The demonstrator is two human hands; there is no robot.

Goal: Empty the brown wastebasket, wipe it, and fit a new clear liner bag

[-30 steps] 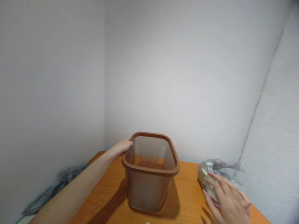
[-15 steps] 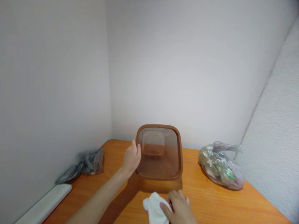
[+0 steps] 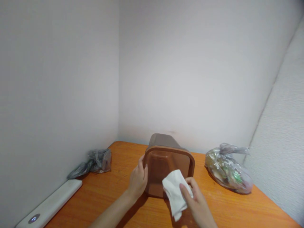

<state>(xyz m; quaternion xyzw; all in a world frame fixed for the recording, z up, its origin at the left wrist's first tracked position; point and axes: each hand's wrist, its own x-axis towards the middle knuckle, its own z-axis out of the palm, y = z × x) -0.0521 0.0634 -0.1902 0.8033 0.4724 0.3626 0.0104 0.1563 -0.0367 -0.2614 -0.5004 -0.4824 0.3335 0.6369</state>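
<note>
White and smooth, a long flat device (image 3: 54, 202) with a round lit spot on its near end lies along the wall (image 3: 59, 95) at the far left. Just beyond its far end, a crumpled dark translucent bag (image 3: 99, 160) rests against the same wall, on the orange wood-grained table (image 3: 123, 164). Next comes the left hand (image 3: 138, 182), gripping the left side of the brown bin's rim. The bin (image 3: 163, 164) is tipped over, its open mouth facing the person and its base pointing toward the back wall; it sits between the two hands, a little farther out than both. In front of the mouth's lower right part hangs a white cloth (image 3: 175, 193), pinched between the thumb and fingers of the right hand (image 3: 196, 198). Well apart, at the right, lies a knotted clear bag (image 3: 229, 171) with mixed contents.
</note>
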